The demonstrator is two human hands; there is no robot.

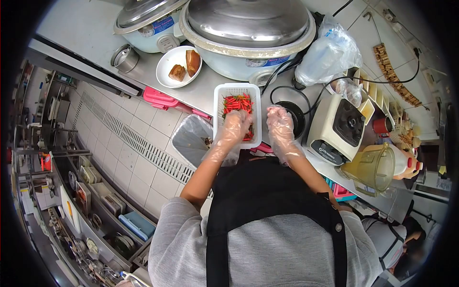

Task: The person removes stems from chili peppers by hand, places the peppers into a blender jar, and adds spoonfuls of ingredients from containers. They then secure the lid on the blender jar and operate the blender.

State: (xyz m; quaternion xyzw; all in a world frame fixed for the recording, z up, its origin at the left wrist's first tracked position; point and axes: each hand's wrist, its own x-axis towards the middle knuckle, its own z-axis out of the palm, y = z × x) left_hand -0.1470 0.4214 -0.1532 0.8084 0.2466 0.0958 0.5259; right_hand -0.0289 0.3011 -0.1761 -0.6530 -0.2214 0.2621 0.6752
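Small red chilies [238, 102] with green stems fill part of a white perforated plastic basket [258, 95] in front of me. Inside it, my left hand [235, 125], in a clear plastic glove, has its fingers curled down on the chilies. To the right, a dark round bowl [299, 123] sits on the counter, partly covered by my gloved right hand [280, 125]. The right fingers are drawn together at the bowl's near-left side; I cannot tell what is pinched in them.
Behind the basket stand a large rice cooker [246, 62] and a white bowl [165, 79] with two brown chunks. A blender base [337, 129] and its jug [375, 167] are on the right, with black cables nearby. Below the counter's left edge is a lined bin [191, 134].
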